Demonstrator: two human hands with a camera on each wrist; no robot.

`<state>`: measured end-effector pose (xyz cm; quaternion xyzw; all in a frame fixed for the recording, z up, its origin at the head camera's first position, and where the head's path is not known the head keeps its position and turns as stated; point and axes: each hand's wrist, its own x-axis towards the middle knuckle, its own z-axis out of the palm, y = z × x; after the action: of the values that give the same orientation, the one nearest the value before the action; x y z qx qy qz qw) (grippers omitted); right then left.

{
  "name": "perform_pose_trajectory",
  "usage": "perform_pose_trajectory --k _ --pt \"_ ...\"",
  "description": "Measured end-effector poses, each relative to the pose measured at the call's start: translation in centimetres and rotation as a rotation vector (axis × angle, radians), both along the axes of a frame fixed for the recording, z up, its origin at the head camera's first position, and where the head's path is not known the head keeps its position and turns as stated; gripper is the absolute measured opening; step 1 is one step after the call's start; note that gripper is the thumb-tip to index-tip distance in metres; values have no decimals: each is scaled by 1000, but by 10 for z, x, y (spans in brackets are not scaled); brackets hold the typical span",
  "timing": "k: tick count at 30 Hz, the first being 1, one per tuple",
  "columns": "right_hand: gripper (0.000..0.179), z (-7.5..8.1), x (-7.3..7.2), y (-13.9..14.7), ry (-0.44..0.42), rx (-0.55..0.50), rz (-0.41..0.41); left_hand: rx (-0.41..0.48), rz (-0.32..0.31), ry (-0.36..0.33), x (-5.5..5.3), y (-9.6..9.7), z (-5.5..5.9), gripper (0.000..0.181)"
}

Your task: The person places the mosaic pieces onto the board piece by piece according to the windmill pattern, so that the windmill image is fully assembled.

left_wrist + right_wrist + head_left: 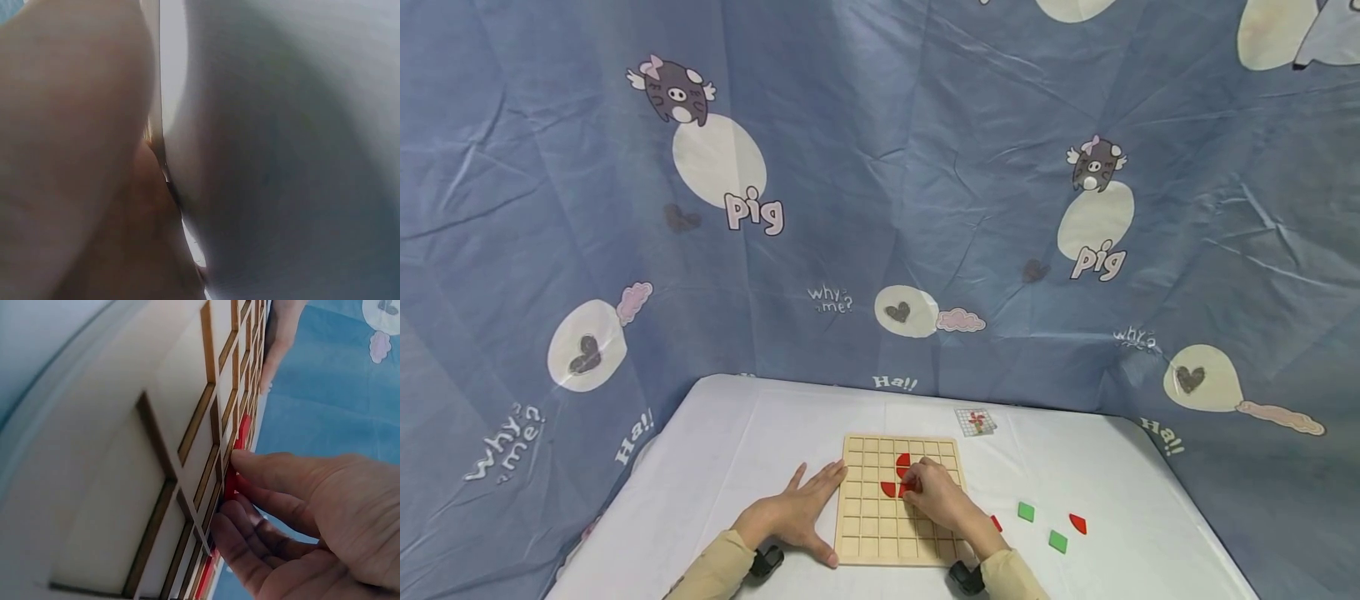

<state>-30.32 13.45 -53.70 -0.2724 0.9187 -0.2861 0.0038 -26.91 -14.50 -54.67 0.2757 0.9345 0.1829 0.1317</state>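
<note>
Right hand (pixel 942 498) pinches a red piece (pixel 230 482); flat seating advised, left hand (pixel 799 512), spread, bracing the board (pixel 868 547).

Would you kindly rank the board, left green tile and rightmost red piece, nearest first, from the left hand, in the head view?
1. Board, touching the left hand.
2. Left green tile, right of the board.
3. Rightmost red piece, farther right.

The left grip (pixel 78 150) fills the left side, blurred and very close, its lower part darker and reddish. To the right spreads a heavily shaded grey surface (pixel 281 162), with a bright white patch (pixel 174 56) near the top. A narrow pale strip (pixel 152 22) runs between; blue (pixel 9 9) shows top left
</note>
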Motion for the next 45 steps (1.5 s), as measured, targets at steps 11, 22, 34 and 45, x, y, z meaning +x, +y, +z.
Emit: perform_pose_trajectory --k 11,22,34,45 --pt "11 -3 -5 3 85 4 37 2 -8 10 2 0 2 137" --pt "12 2 -1 -4 52 9 20 -10 10 -3 1 1 2 138" --pt "15 4 -1 -2 122 0 66 0 3 2 1 1 2 138" --pt "17 11 2 13 7 -13 5 3 -8 5 1 0 1 139"
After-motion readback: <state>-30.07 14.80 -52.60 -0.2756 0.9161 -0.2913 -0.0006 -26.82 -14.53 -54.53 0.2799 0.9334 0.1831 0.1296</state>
